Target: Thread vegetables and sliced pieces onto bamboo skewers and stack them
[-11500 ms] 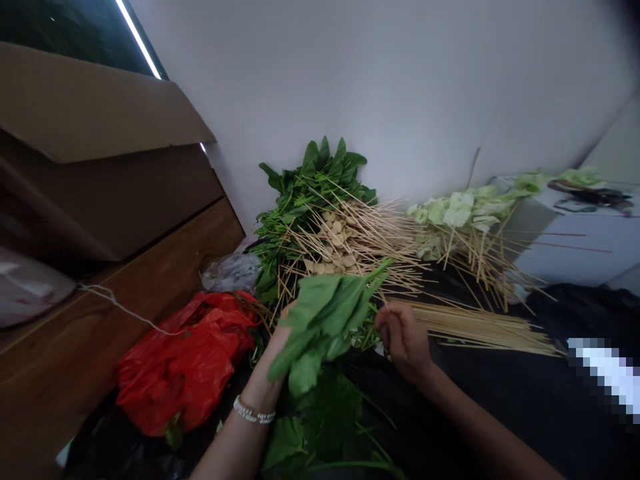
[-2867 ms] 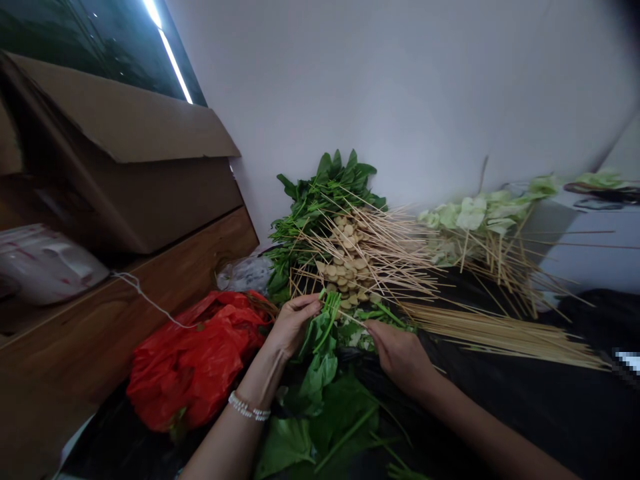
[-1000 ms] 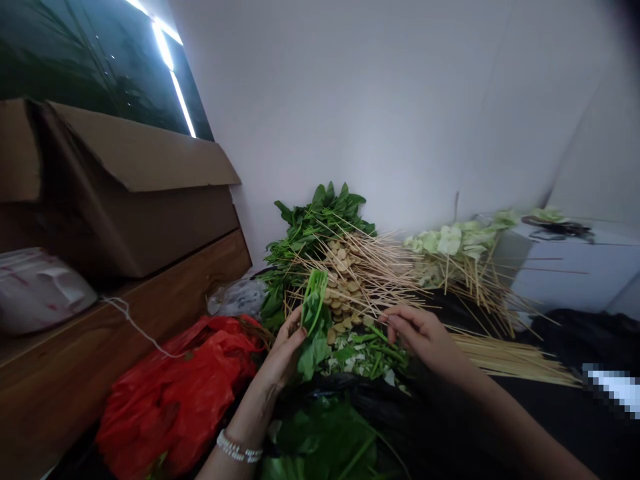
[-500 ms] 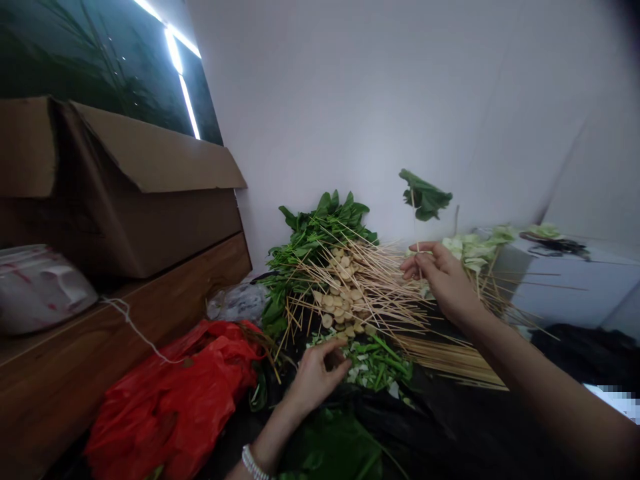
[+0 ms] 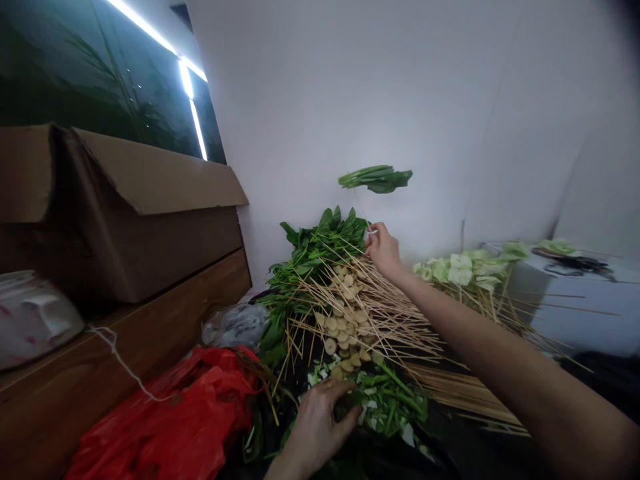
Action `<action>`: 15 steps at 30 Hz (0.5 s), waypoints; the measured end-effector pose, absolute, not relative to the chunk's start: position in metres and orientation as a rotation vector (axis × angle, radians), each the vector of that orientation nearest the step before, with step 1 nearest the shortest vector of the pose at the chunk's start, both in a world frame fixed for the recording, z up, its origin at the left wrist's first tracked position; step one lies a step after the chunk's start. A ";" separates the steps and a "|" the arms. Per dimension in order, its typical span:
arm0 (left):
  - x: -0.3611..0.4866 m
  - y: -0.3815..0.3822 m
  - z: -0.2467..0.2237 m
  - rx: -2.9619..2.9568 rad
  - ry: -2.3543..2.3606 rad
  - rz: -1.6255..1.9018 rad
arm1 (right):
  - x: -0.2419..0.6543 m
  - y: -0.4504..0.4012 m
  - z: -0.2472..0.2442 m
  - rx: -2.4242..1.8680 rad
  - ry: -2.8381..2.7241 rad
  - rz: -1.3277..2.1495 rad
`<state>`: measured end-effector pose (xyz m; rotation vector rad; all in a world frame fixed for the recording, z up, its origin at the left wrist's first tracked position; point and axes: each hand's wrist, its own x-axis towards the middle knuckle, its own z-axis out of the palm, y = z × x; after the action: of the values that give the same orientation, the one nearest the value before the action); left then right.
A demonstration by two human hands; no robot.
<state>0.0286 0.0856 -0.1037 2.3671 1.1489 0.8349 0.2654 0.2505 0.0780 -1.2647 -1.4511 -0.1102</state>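
My right hand is closed on a thin bamboo skewer. A bunch of leafy greens sits across its upper end, raised against the wall. Below it lies a heap of skewered greens, and in front of that are skewers with round pale slices, their sticks pointing right. My left hand hovers low over cut green stems and white bits, thumb and fingers apart in a loose curve, with nothing visible between them. Bare bamboo sticks lie in a bundle to the right.
Skewered cabbage pieces lie at the right, beside a white box. On the left, a red plastic bag lies below a wooden ledge carrying an open cardboard box and a white tub. A wall rises behind.
My right hand has carried the skewered greens leftward, over the green heap, and the bunch now shows side-on. My left hand stays near the cut stems. The view has tilted slightly up.
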 end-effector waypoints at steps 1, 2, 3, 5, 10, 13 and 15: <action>0.028 0.086 -0.104 2.365 1.151 0.835 | 0.260 0.260 0.078 -1.293 -1.474 -0.119; 0.028 0.086 -0.104 2.366 1.151 0.832 | 0.255 0.268 0.077 -1.325 -1.499 -0.124; 0.028 0.086 -0.104 2.367 1.152 0.832 | 0.250 0.275 0.076 -1.359 -1.525 -0.126; 0.027 0.085 -0.103 2.370 1.159 0.826 | 0.244 0.286 0.074 -1.434 -1.581 -0.123; 0.025 0.086 -0.101 2.370 1.186 0.789 | 0.238 0.299 0.073 -1.616 -1.741 -0.112; 0.025 0.086 -0.101 2.379 1.183 0.786 | 0.237 0.299 0.074 -1.707 -1.803 -0.135; 0.025 0.086 -0.101 2.378 1.178 0.788 | 0.235 0.295 0.075 -1.756 -1.826 -0.167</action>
<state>0.0249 0.0862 -0.1015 2.3780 1.1779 0.7881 0.2352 0.2949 0.0749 -1.7562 -1.8261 -0.1672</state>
